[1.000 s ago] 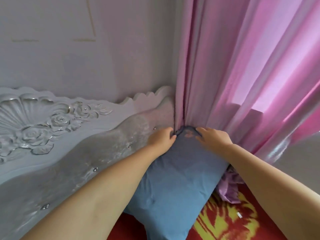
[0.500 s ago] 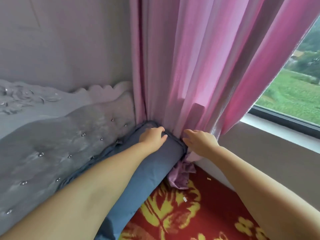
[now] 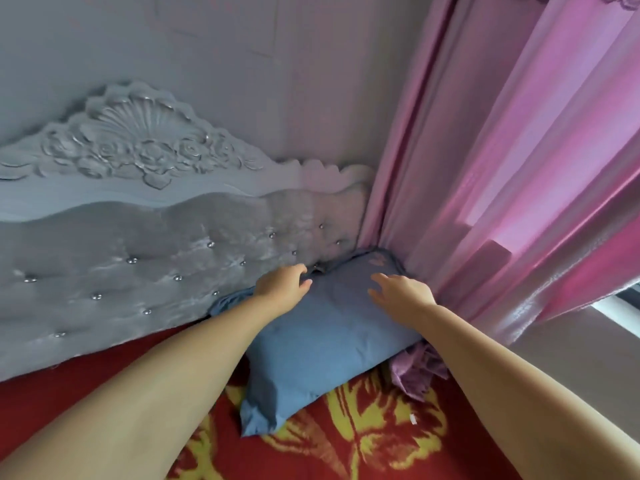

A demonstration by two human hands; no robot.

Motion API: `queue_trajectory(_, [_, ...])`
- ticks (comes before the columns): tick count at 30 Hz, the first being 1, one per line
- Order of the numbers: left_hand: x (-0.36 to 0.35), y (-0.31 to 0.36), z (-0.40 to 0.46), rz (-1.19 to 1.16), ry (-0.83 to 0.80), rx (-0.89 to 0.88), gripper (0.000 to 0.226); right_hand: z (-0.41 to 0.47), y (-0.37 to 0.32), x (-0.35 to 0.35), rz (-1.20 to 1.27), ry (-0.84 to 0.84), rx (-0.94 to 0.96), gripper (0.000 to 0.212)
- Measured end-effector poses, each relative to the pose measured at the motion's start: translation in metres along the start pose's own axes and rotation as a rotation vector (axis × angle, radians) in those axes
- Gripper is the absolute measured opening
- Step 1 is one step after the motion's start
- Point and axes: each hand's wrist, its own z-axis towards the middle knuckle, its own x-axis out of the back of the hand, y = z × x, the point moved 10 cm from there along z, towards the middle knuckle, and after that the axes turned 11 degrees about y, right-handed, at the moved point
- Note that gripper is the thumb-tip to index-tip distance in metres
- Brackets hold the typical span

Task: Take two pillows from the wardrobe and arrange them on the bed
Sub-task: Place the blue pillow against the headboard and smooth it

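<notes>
A blue pillow (image 3: 329, 337) lies on the bed in the corner between the headboard and the curtain, its top edge against the headboard. My left hand (image 3: 282, 285) curls its fingers around the pillow's upper edge, close to the headboard. Fingers spread, my right hand (image 3: 403, 294) rests flat on the pillow's upper right part and holds nothing. Only one pillow is in view.
The bed carries a red blanket with yellow flowers (image 3: 363, 434). A grey tufted headboard (image 3: 145, 258) with carved roses runs along the left. Pink curtains (image 3: 502, 168) hang on the right, and a bunch of purple fabric (image 3: 415, 372) lies beside the pillow.
My right hand has let go of the pillow's corner and now lies flat on it. The pillow has settled lower against the headboard. My left hand stays at the top edge.
</notes>
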Motion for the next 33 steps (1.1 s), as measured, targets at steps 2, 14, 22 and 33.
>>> queue_trajectory(2, [0.020, -0.041, -0.004, 0.034, 0.007, -0.031, 0.034, 0.005, -0.045, -0.003, 0.026, 0.034, -0.005, 0.040])
queue_trajectory(14, [0.058, -0.044, -0.022, 0.043, -0.126, -0.362, 0.036, -0.048, -0.082, 0.032, 0.044, 0.141, -0.310, 0.039])
queue_trajectory(22, [0.062, 0.031, -0.063, 0.006, -0.122, -0.408, 0.039, -0.132, -0.048, 0.050, 0.049, 0.142, -0.409, 0.039])
queue_trajectory(33, [0.098, 0.036, -0.213, 0.043, -0.017, -0.259, 0.038, -0.276, -0.077, 0.066, 0.082, 0.142, -0.143, 0.021])
